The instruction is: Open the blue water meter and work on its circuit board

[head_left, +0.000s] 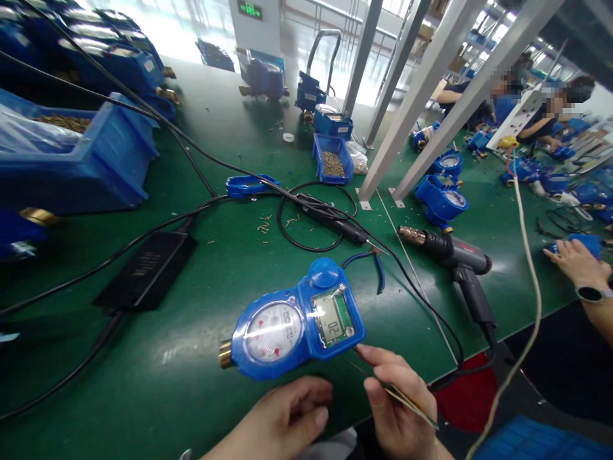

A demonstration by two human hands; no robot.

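Note:
A blue water meter (pixel 306 319) lies on the green table, with a round dial on its left, a lit digital display on its right and a brass fitting at the left end. My right hand (pixel 400 402) pinches thin metal tweezers (pixel 407 404), their tips pointing up and left near the meter's lower right corner; one finger reaches that corner. Just below the meter, my left hand (pixel 292 418) rests with its fingers curled inward and nothing visible in them.
Behind the meter are pliers (pixel 380 271), a black electric screwdriver (pixel 335 223) with a coiled cable, and a small screw bin (pixel 332 160). A heat gun (pixel 454 262) lies right, a black power box (pixel 148 271) left. Another person's hand (pixel 577 262) works at far right.

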